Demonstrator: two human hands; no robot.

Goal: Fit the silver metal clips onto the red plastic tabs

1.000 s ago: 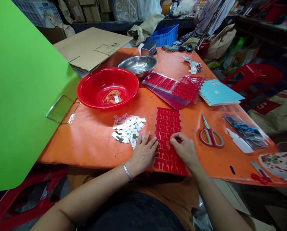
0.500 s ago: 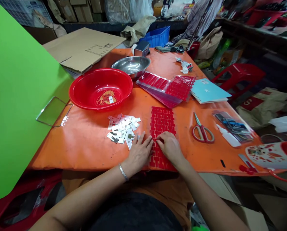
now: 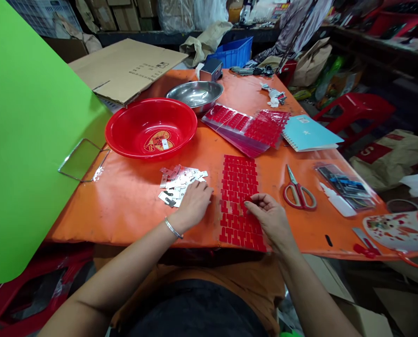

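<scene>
A sheet of red die-cut stickers [image 3: 238,182] lies flat on the orange table, with a few gaps in its lower half. Over the sheet's right side, my right hand [image 3: 269,216] pinches a small red sticker [image 3: 247,200] between thumb and forefinger. My left hand [image 3: 194,204] is at the right edge of a heap of small white and silvery flat plates [image 3: 175,187]. Its fingers bend down over the heap, and their tips are hidden, so whether they grip a plate does not show.
Behind the heap stands a red basin [image 3: 131,140] with one small plate inside, beside a steel bowl [image 3: 194,96]. More red sticker sheets [image 3: 254,128], a blue notebook [image 3: 309,133], scissors [image 3: 299,194] and a white mug [image 3: 394,229] lie rightward. A green panel [image 3: 26,154] fills the left.
My left hand has left the sticker sheet and moved left to the plates. My right hand has shifted right with a red sticker peeled off the sheet. The view has turned slightly.
</scene>
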